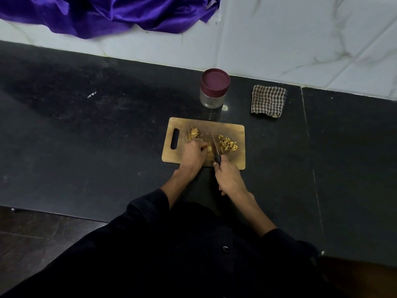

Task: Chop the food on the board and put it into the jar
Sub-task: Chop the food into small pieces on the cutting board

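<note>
Food piece [208, 149] sits mid wooden board [236, 160], pinned under left hand [193, 155], fingers curled down on it. Knife [215, 147] blade stands just right of the piece, touching or nearly so; right hand [228, 177] wraps fully round the dark handle, tight fist. Chopped pile [228, 144] lies right of the blade, uncut chunk [194, 133] at board's far left-centre. Step looks like mid-chop, jar stage not begun. Jar [212, 89] stands behind the board on the black counter [86, 136], maroon lid on, apparently empty. Next move likely needs another slice, left fingertips kept clear of the edge; lid must come off later. Checked cloth [268, 101] right of jar, purple fabric [107, 14] top left.
</note>
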Tool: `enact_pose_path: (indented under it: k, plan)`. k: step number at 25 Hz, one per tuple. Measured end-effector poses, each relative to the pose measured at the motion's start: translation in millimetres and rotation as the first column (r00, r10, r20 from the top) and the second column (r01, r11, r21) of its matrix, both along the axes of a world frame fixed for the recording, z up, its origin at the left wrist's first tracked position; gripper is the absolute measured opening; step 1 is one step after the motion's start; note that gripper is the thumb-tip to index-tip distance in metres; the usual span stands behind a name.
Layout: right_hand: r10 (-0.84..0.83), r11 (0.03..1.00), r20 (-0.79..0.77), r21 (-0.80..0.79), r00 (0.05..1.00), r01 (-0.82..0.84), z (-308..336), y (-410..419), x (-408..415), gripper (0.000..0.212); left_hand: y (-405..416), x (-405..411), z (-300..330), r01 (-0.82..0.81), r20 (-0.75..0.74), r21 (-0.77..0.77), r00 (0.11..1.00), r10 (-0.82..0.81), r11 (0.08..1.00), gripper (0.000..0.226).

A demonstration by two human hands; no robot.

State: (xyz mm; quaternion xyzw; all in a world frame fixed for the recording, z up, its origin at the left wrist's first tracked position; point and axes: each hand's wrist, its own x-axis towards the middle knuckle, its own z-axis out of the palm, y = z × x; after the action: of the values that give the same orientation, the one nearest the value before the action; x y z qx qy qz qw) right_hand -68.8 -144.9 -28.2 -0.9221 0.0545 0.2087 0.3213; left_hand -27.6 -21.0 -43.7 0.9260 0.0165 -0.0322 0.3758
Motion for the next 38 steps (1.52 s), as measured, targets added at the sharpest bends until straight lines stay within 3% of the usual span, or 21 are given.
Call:
enact_pose_path:
  k: [5,12,23,29,34,38]
  plan:
    - [0.017,0.997,-0.024,-0.078,1.0,-0.019,-1.4,5.3,-0.8,0.024,-2.2,1.1,7.0,-0.045,-0.023,-0.008,0.999,0.045,0.999,0.019]
    - [0.032,0.993,-0.009,-0.117,0.999,-0.033,0.3,12.7,0.8,0.021,-2.7,4.2,6.4,-0.08,-0.055,0.012,0.995,0.081,0.997,0.02]
    - [0.035,0.974,-0.105,-0.22,0.994,-0.057,3.7,24.3,-2.2,0.019,-5.6,3.6,6.8,-0.1,-0.07,0.015,0.992,0.101,0.995,0.017]
    - [0.022,0.978,-0.151,-0.203,0.988,-0.053,3.0,19.2,-13.9,0.021,-6.5,3.3,7.4,-0.102,-0.054,0.009,0.993,0.102,0.995,0.018]
    - [-0.065,0.988,-0.076,-0.143,0.995,0.054,0.5,2.4,-11.4,0.024,-5.3,3.4,3.6,-0.091,-0.032,0.036,0.995,0.092,0.995,0.017]
    - [-0.034,0.994,-0.071,-0.105,0.997,0.027,5.4,7.3,-13.3,0.018,-5.8,3.0,4.3,-0.109,-0.066,0.012,0.992,0.11,0.994,0.016]
